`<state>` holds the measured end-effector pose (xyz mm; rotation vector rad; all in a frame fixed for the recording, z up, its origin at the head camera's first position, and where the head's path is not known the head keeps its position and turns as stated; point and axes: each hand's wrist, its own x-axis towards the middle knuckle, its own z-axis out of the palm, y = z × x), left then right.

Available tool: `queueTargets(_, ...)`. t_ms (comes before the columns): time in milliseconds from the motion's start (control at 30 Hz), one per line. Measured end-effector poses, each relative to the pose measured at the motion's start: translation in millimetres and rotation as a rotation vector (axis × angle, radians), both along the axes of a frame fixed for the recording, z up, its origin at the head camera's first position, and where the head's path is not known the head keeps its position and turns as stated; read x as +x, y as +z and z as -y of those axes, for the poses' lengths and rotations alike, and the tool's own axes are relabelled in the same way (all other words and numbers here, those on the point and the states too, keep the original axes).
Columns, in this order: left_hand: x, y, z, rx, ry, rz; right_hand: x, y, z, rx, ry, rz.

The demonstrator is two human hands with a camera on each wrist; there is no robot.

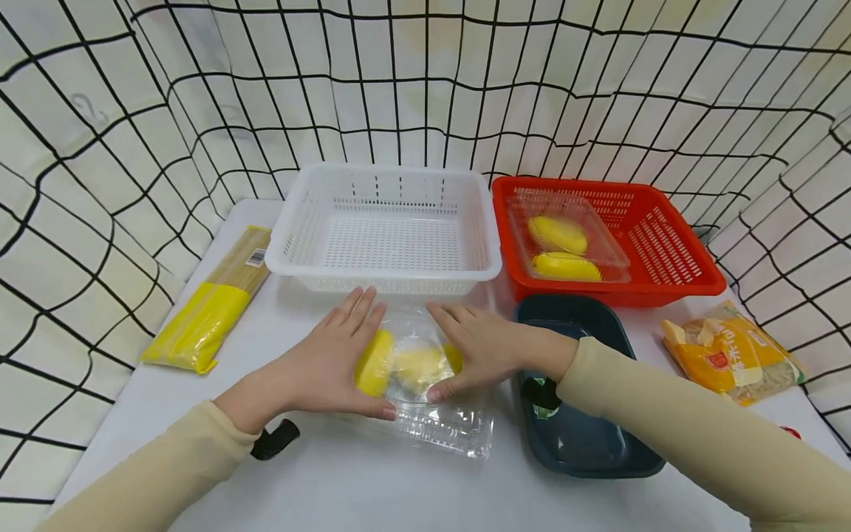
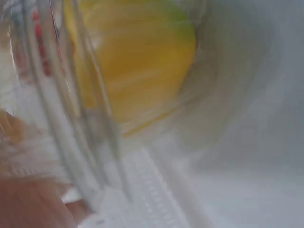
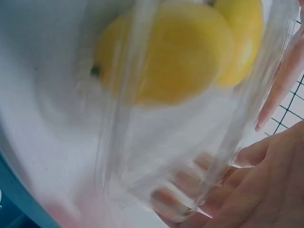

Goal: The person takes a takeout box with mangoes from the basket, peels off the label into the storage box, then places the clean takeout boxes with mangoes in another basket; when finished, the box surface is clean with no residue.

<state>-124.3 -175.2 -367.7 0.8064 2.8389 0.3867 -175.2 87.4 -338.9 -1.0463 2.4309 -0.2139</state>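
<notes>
A clear plastic clamshell box [image 1: 425,414] holding several yellow fruits [image 1: 375,366] lies under both hands in front of the white basket. My left hand [image 1: 332,355] rests along its left side, fingers straight toward the far edge and thumb stretched across the near part. From the right, my right hand [image 1: 479,343] lays straight, spread fingers and thumb over the top. In the right wrist view, fingertips [image 3: 168,202] show through the plastic beside a yellow fruit [image 3: 166,57] with a green stem end. The left wrist view is blurred, with a yellow fruit [image 2: 137,57] behind plastic ridges.
Behind stands a white basket [image 1: 385,281], beside a red basket [image 1: 665,288] holding another clear box [image 1: 608,255] of yellow fruit. At right are a dark blue tray [image 1: 598,443] and an orange food bag [image 1: 725,355]. A yellow noodle-like packet [image 1: 206,310] lies left. Black netting surrounds the table.
</notes>
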Motion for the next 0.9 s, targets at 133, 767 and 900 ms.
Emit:
queueTargets(133, -4.7, 0.2, 10.2, 0.087, -0.010, 0.069, 3.8, -2.8, 2, -0.017, -0.026, 0.043)
queueTargets(767, 45.8, -5.9, -27.6, 0.007, 0.403, -0.102, 27.9, -7.2, 3, -0.046, -0.165, 0.032)
queueTargets(900, 40.5, -11.1, -25.2, 0.002, 0.325, -0.164, 27.2, -5.9, -1, -0.062, -0.231, 0.116)
